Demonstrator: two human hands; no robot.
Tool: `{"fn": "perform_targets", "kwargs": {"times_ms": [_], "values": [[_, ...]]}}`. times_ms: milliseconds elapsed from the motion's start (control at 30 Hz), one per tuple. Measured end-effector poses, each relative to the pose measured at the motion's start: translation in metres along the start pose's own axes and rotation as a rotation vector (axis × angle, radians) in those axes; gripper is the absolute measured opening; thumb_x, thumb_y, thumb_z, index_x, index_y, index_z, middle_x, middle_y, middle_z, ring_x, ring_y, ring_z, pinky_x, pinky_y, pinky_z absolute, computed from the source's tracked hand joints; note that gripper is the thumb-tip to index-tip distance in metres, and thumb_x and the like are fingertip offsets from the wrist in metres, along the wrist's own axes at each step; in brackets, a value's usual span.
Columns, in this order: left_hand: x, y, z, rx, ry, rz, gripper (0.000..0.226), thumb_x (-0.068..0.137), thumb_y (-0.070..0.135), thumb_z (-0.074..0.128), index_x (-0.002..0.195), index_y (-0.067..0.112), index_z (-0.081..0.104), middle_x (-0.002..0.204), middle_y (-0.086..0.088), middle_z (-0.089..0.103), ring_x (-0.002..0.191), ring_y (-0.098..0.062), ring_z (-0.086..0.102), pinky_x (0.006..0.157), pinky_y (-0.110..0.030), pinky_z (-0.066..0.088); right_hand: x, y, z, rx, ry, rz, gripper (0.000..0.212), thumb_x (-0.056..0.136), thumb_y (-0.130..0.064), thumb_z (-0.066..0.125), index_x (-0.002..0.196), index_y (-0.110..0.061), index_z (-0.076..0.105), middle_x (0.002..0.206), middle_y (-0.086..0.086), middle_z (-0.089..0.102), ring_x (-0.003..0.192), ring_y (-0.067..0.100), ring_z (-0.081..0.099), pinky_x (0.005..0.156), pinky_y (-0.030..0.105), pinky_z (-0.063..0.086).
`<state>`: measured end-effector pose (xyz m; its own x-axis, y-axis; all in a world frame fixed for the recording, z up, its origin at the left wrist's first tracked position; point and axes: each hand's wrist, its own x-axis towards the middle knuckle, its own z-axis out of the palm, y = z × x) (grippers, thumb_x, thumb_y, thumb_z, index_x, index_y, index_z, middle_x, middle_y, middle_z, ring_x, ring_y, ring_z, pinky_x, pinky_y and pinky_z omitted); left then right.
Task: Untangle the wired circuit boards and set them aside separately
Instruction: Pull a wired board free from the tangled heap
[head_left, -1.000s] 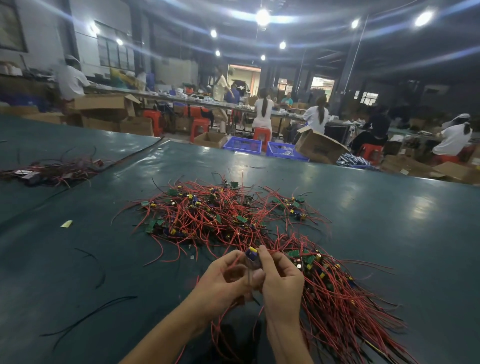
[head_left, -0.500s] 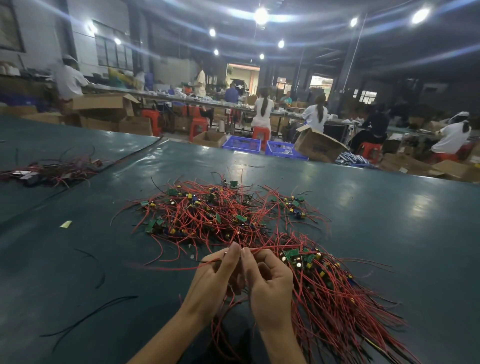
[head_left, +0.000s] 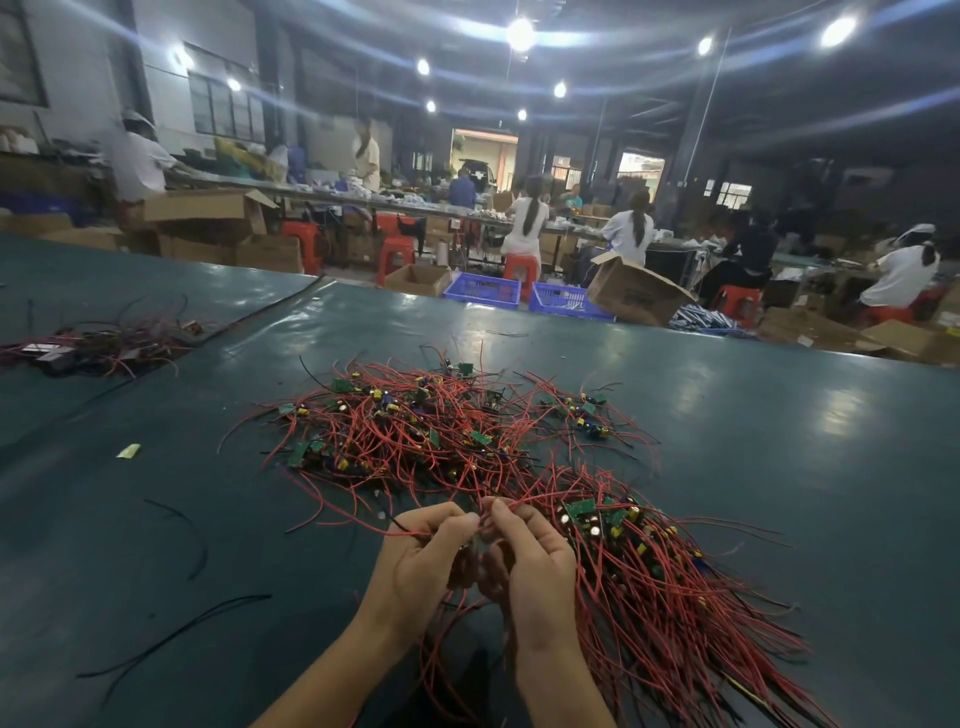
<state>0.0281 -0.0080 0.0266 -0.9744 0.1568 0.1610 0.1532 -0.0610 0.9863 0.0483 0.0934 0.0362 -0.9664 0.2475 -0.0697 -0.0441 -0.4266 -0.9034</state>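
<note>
A tangled heap of small green circuit boards with red wires (head_left: 415, 431) lies in the middle of the dark green table (head_left: 779, 467). A second bundle of wired boards (head_left: 649, 571), its wires combed toward me, lies at the right of my hands. My left hand (head_left: 421, 561) and my right hand (head_left: 530, 561) are close together at the near edge of the heap. Both pinch red wires between fingertips and thumb. The board on those wires is hidden between my palms.
Another dark heap of wired parts (head_left: 93, 348) lies at the far left. Loose black wires (head_left: 171, 639) and a yellow scrap (head_left: 128, 451) lie on the table's left side. Beyond the far edge stand cardboard boxes, blue crates (head_left: 483, 288) and seated workers.
A second ago my fingers held a small board with a yellow part up in view. My hands have since closed together and moved slightly forward, now pinching wires with the board hidden.
</note>
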Motion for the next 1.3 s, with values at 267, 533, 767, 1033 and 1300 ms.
{"fn": "perform_targets", "kwargs": {"times_ms": [267, 533, 767, 1033, 1300], "values": [[0.0, -0.002, -0.002, 0.049, -0.016, 0.026, 0.03, 0.068, 0.052, 0.064, 0.059, 0.022, 0.063, 0.061, -0.001, 0.059, 0.06, -0.022, 0.052, 0.065, -0.036, 0.042, 0.0, -0.003, -0.002, 0.044, -0.057, 0.05, 0.027, 0.092, -0.01, 0.062, 0.07, -0.014, 0.077, 0.065, 0.005, 0.069, 0.055, 0.012, 0.065, 0.047, 0.023, 0.051], [-0.005, 0.006, 0.003, 0.009, -0.029, 0.087, 0.031, 0.08, 0.015, 0.067, 0.05, 0.015, 0.06, 0.053, -0.008, 0.055, 0.049, -0.019, 0.05, 0.053, -0.028, 0.043, 0.014, -0.008, -0.017, 0.014, 0.103, 0.106, 0.021, 0.093, -0.016, 0.061, 0.088, -0.014, 0.08, 0.049, -0.001, 0.04, 0.041, 0.01, 0.035, 0.044, 0.022, 0.034], [-0.005, 0.01, 0.002, -0.095, -0.002, 0.115, 0.04, 0.085, 0.013, 0.062, 0.045, 0.011, 0.059, 0.05, -0.012, 0.05, 0.045, -0.021, 0.046, 0.048, -0.027, 0.041, 0.014, -0.007, -0.016, -0.046, 0.062, -0.076, 0.026, 0.095, -0.004, 0.058, 0.084, -0.015, 0.078, 0.057, 0.001, 0.061, 0.042, 0.006, 0.042, 0.035, 0.018, 0.03], [-0.004, 0.006, 0.006, -0.066, -0.013, 0.121, 0.034, 0.076, 0.02, 0.056, 0.043, 0.013, 0.058, 0.047, -0.009, 0.05, 0.042, -0.018, 0.047, 0.046, -0.025, 0.04, 0.016, -0.005, -0.018, 0.055, 0.139, -0.151, 0.026, 0.096, 0.002, 0.053, 0.105, -0.017, 0.069, 0.07, 0.012, 0.073, 0.033, 0.009, 0.042, 0.033, 0.019, 0.035], [-0.003, 0.008, 0.003, -0.052, -0.028, 0.122, 0.034, 0.077, 0.019, 0.056, 0.044, 0.013, 0.059, 0.048, -0.009, 0.052, 0.043, -0.018, 0.049, 0.047, -0.027, 0.043, 0.021, -0.002, -0.023, 0.127, 0.111, -0.019, 0.017, 0.1, -0.011, 0.049, 0.104, -0.011, 0.066, 0.08, 0.019, 0.074, 0.034, 0.012, 0.046, 0.035, 0.018, 0.035]]}}
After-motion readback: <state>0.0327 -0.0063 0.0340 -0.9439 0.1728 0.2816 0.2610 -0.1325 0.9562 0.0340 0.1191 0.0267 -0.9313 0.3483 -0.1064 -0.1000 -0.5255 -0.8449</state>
